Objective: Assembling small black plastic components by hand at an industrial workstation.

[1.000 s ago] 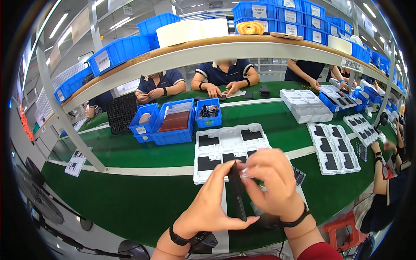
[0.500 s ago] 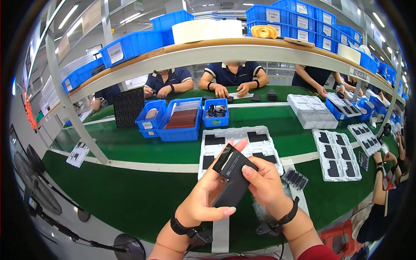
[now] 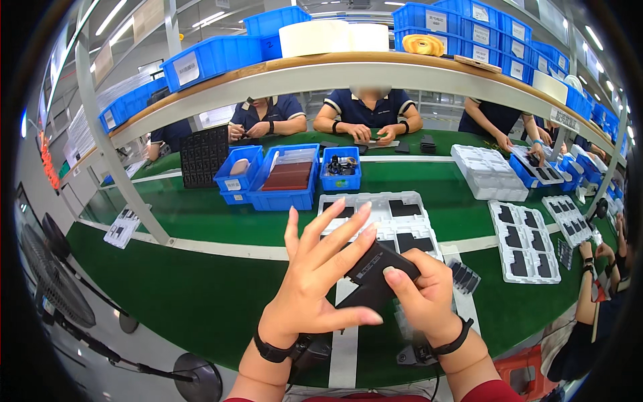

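A flat black piece that looks like a battery pack point(image 3: 376, 278), with small pale print on its face, is held over the bench in front of me. My right hand point(image 3: 432, 298) grips its right side, thumb on the face and fingers curled behind. My left hand point(image 3: 305, 291) is open at its left, fingers spread upward and thumb stretched along the lower edge; whether it touches the piece I cannot tell. Just behind the hands lies a white moulded tray point(image 3: 376, 213) with black pieces in its pockets. Both wrists wear black straps.
More trays of black pieces point(image 3: 497, 236) lie to the right, beside a stack of white trays point(image 3: 485, 175). Blue bins point(image 3: 284, 199) stand at the back left. A loaded shelf point(image 3: 335, 77) spans above the bench. Co-workers sit opposite and at the right. A fan point(image 3: 57, 285) stands left.
My left hand has let go of the black piece and spread its fingers. The piece has turned and shifted slightly right in my right hand.
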The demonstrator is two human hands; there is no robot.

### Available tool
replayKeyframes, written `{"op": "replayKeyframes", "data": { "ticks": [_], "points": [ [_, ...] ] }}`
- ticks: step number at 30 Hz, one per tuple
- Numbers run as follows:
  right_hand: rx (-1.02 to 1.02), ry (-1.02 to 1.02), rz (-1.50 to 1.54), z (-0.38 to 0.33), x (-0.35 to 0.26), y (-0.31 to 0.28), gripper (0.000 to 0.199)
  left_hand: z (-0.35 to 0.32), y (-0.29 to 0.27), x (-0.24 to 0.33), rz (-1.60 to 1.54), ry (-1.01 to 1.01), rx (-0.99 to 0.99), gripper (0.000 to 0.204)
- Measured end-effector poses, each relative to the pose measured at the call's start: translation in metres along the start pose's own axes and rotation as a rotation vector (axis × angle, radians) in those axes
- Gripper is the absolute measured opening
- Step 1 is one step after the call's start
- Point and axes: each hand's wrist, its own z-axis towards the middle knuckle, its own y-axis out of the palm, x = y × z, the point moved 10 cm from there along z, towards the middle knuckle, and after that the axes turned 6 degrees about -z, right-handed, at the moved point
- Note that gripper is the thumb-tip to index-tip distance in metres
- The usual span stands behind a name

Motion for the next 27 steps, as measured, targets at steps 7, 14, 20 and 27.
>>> {"op": "replayKeyframes", "data": {
  "ticks": [7,14,20,27],
  "points": [
    [0.018,-0.079,-0.122,-0.002,-0.004,0.003,0.013,-0.002,-0.009,0.018,0.367,0.037,0.194,0.045],
    [0.042,0.230,0.593,0.003,0.035,0.004,0.021,-0.010,-0.033,0.015,0.203,0.004,0.279,0.044],
    [-0.124,0.498,0.799,-0.001,0.043,0.040,0.026,-0.018,-0.025,-0.026,-0.354,-0.209,0.367,0.038],
    [-0.129,0.259,0.528,-0.003,0.045,0.034,0.026,-0.020,0.045,-0.043,-1.441,-0.740,0.263,0.045]
  ]
}}
